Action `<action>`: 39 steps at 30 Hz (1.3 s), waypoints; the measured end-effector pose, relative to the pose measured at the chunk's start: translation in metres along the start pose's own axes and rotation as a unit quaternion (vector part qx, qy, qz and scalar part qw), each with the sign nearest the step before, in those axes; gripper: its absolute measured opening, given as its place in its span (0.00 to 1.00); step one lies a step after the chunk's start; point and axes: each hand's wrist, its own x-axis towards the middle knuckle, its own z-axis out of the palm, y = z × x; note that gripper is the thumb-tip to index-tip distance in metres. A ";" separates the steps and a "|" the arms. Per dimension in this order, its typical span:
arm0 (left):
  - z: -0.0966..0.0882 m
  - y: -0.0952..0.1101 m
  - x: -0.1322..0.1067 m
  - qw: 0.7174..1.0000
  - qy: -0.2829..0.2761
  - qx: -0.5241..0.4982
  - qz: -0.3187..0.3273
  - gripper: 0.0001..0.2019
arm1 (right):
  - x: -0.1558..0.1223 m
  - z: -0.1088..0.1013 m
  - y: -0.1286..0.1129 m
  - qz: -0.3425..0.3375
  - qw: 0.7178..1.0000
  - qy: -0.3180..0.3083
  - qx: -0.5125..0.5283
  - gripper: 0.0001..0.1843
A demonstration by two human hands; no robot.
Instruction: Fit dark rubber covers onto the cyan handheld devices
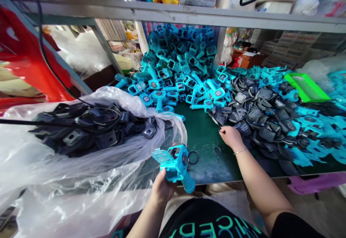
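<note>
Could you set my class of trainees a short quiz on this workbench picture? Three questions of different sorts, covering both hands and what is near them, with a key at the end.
1. Which hand holds the turquoise, boxy plastic housing with a cylindrical handle?

2. True or false: the clear, rectangular plastic flap on the housing stands open.

3. Choose one. The right hand is beside a heap of:
A) yellow wooden blocks
B) black, curved plastic parts
C) white paper cups

Key
1. The left hand.
2. True; it swings out from the housing's side.
3. B; the fingertips are at the heap's near edge, though what they may pinch is too small to tell.
</note>
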 end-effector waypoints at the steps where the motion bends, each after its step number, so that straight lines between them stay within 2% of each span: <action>1: 0.003 0.001 0.001 1.000 0.008 -0.010 -0.012 0.26 | -0.001 0.000 0.001 0.002 1.000 0.006 0.019 0.10; 4: 0.023 0.006 0.004 0.998 0.050 -0.038 -0.033 0.24 | -0.004 -0.003 -0.003 0.005 0.995 0.024 0.099 0.08; 6: 0.040 0.010 0.005 0.995 0.075 -0.041 -0.042 0.26 | -0.011 -0.005 -0.010 0.004 0.985 0.022 0.170 0.10; 9: 0.061 0.014 0.008 0.993 0.097 -0.029 -0.066 0.31 | -0.029 -0.003 -0.031 0.003 0.959 -0.023 0.283 0.21; 13: 0.076 0.010 0.013 0.986 0.158 -0.006 -0.062 0.31 | -0.066 -0.001 -0.066 0.008 0.919 -0.125 0.373 0.26; 15: 0.080 0.005 0.016 0.983 0.169 0.013 -0.070 0.33 | -0.086 -0.003 -0.083 -0.005 0.914 -0.137 0.381 0.31; 16: 0.081 0.002 0.016 0.984 0.163 0.020 -0.074 0.35 | -0.095 -0.004 -0.091 -0.021 0.922 -0.131 0.364 0.36; 18: 0.081 -0.004 0.017 0.988 0.140 0.032 -0.056 0.39 | -0.109 -0.006 -0.105 -0.096 0.944 -0.112 0.296 0.41; 19: 0.080 -0.007 0.017 0.990 0.127 0.041 -0.037 0.39 | -0.114 -0.006 -0.111 -0.156 0.948 -0.103 0.257 0.40; 22: 0.074 -0.015 0.012 0.991 0.093 0.096 0.019 0.36 | -0.117 -0.002 -0.125 -0.339 0.923 -0.053 0.176 0.34; 24: 0.071 -0.017 0.007 0.986 0.073 0.143 0.039 0.37 | -0.114 0.002 -0.129 -0.390 0.911 -0.003 0.135 0.33; 30: 0.082 -0.009 -0.008 0.964 0.075 0.241 0.086 0.49 | -0.113 0.007 -0.130 -0.415 0.904 0.058 0.084 0.33; 34: 0.086 -0.005 -0.010 0.975 0.067 0.197 0.081 0.45 | -0.116 0.011 -0.123 -0.437 0.889 0.086 0.106 0.42; 36: 0.086 -0.003 -0.012 0.986 0.033 0.143 0.081 0.46 | -0.116 0.012 -0.118 -0.386 0.901 0.079 0.183 0.49; 37: 0.087 -0.002 -0.013 0.989 0.014 0.122 0.084 0.47 | -0.116 0.011 -0.116 -0.341 0.908 0.052 0.237 0.52; 39: 0.088 0.000 -0.016 0.990 -0.022 0.105 0.092 0.52 | -0.114 0.009 -0.114 -0.246 0.908 -0.049 0.335 0.61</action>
